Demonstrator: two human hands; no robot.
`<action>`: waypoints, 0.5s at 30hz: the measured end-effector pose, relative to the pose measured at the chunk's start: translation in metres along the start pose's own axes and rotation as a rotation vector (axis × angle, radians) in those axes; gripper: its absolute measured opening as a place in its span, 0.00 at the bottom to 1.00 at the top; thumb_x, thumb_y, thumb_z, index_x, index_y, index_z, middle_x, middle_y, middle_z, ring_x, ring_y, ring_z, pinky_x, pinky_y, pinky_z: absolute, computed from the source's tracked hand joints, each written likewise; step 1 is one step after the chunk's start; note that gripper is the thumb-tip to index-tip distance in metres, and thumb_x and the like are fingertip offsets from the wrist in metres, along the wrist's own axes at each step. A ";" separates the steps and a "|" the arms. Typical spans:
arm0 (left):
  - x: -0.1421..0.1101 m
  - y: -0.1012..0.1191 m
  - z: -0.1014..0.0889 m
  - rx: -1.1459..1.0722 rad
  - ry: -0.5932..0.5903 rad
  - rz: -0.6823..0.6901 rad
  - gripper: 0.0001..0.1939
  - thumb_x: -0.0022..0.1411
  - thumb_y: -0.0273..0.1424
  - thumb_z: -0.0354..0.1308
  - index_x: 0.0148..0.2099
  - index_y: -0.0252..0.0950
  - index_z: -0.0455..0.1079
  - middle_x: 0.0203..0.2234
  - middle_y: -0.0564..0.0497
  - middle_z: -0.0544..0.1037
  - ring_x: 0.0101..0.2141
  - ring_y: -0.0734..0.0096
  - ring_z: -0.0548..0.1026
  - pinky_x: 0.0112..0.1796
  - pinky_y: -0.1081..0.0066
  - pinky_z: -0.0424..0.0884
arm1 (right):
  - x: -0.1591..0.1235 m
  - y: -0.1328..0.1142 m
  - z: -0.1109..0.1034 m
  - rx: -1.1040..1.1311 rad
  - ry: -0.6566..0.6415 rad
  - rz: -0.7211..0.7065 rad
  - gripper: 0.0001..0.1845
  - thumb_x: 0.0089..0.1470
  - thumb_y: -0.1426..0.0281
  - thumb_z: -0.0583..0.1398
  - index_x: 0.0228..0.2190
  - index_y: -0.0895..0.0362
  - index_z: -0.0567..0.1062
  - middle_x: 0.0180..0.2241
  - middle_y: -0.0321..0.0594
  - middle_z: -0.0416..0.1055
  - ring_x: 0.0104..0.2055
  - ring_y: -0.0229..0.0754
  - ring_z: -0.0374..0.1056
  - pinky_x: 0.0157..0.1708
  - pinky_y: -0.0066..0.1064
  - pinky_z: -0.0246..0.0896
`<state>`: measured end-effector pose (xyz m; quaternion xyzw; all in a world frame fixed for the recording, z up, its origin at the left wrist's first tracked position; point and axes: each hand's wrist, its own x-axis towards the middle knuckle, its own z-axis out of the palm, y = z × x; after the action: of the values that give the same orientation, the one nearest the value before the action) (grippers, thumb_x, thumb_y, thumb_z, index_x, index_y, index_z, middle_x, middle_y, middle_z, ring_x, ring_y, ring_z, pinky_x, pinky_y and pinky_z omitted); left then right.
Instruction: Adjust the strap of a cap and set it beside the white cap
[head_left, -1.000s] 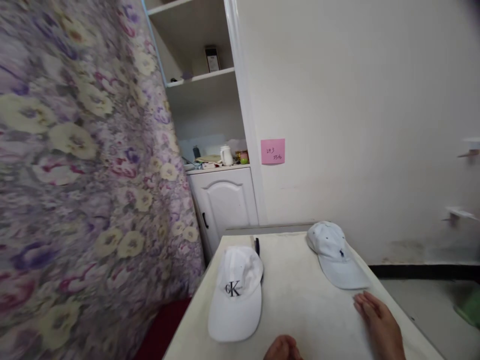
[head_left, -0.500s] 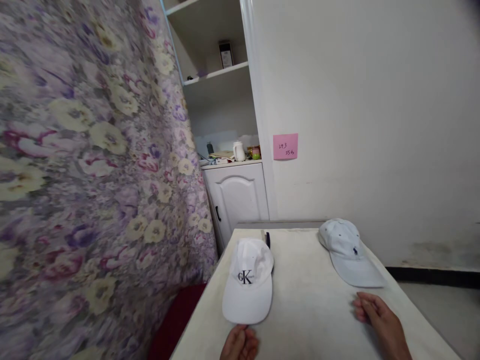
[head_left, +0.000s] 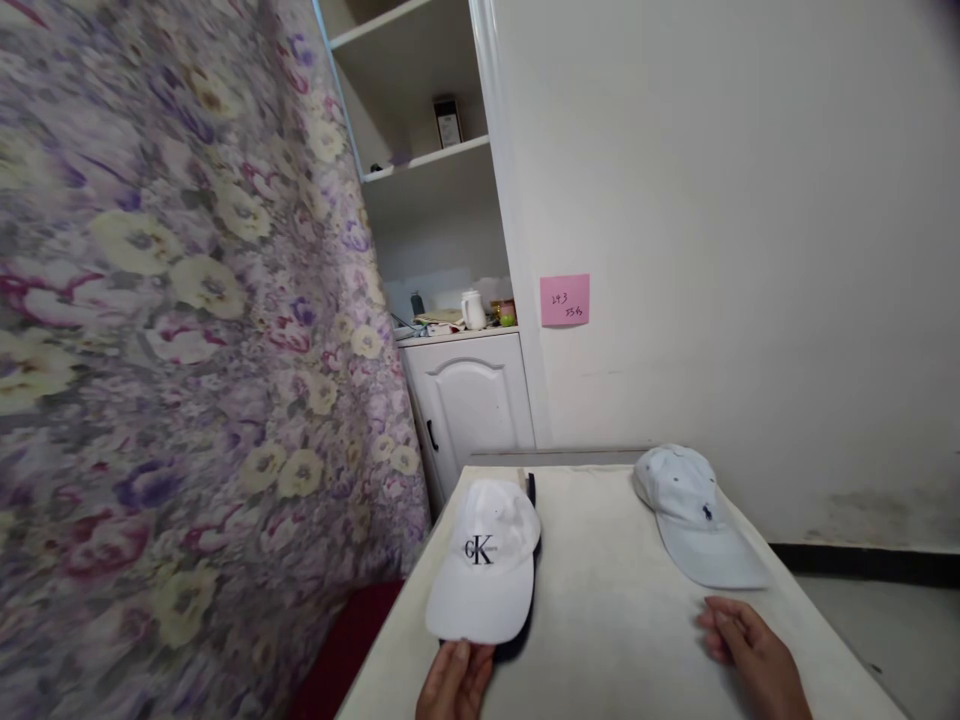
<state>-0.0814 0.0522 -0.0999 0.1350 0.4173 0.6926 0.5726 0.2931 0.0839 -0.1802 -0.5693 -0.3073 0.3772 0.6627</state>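
Observation:
A white cap with a dark "CK" logo [head_left: 484, 565] lies on the pale table [head_left: 607, 610], brim toward me. My left hand [head_left: 454, 682] is at the brim's front edge, fingers closed on it, and the brim looks slightly raised with a dark underside showing. A pale blue cap with a small dark emblem [head_left: 694, 515] lies at the table's right. My right hand [head_left: 754, 655] rests on the table just in front of that cap's brim, fingers loosely bent and apart, holding nothing.
A floral curtain [head_left: 172, 350] hangs close on the left. Behind the table stand a white cabinet [head_left: 469, 395] with a mug and clutter on top, and open shelves above. A pink sticky note [head_left: 564, 300] is on the white wall.
My left hand has come forward from the bottom edge to the white cap's brim and taken hold of it. The right hand has stayed put, its fingers curling a little. The view shifted slightly.

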 end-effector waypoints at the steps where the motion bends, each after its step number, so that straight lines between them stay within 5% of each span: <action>1: 0.000 0.002 0.004 -0.008 -0.008 -0.004 0.13 0.47 0.19 0.71 0.35 0.33 0.74 0.29 0.48 0.85 0.32 0.62 0.84 0.38 0.68 0.80 | 0.000 0.000 0.001 -0.001 -0.006 -0.001 0.26 0.36 0.52 0.68 0.33 0.59 0.78 0.23 0.40 0.81 0.21 0.43 0.73 0.23 0.33 0.72; 7: 0.003 0.015 0.034 -0.013 -0.042 -0.026 0.12 0.57 0.21 0.65 0.44 0.33 0.73 0.33 0.46 0.85 0.30 0.63 0.83 0.30 0.69 0.79 | -0.001 -0.004 0.004 0.003 -0.016 0.014 0.24 0.35 0.54 0.68 0.32 0.58 0.78 0.23 0.39 0.81 0.21 0.42 0.72 0.23 0.32 0.70; 15: 0.006 0.032 0.072 -0.039 -0.106 0.110 0.12 0.55 0.18 0.65 0.41 0.34 0.75 0.36 0.49 0.85 0.33 0.67 0.83 0.31 0.74 0.79 | -0.007 -0.023 0.009 0.091 -0.066 0.080 0.23 0.33 0.54 0.71 0.29 0.57 0.79 0.22 0.38 0.80 0.20 0.42 0.71 0.23 0.32 0.69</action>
<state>-0.0573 0.0881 -0.0344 0.1832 0.3646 0.7229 0.5575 0.2851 0.0808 -0.1564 -0.5378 -0.2885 0.4353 0.6619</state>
